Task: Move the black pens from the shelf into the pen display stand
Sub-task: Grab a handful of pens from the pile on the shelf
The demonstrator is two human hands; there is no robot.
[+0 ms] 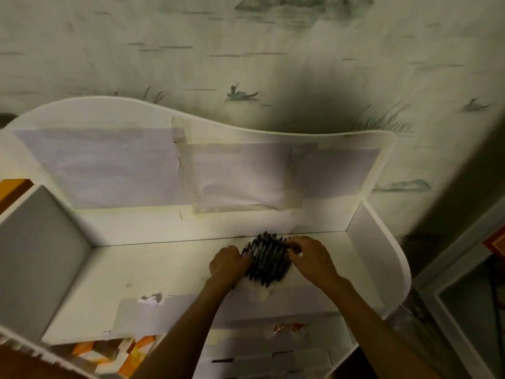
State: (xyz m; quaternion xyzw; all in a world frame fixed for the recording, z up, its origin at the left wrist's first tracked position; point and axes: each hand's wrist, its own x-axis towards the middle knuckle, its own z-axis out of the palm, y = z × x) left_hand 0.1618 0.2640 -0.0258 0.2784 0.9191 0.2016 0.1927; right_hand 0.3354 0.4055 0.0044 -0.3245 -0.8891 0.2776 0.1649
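A heap of several black pens [269, 259] lies on the white top shelf [153, 272], toward its back right. My left hand [228, 265] is curled against the heap's left side. On the heap's right side my right hand [311, 255] has its fingers curled over the pens. Both forearms reach up from the bottom of the view. Below the shelf's front edge sit white tiered rows with slots [273, 354], which look like the pen display stand.
The shelf has white side walls [41, 242] and a tall curved back panel [191, 149] with taped paper sheets. Patterned wallpaper rises behind. Orange packaging [131, 356] shows under the front edge. A framed door or cabinet [464, 296] stands at the right.
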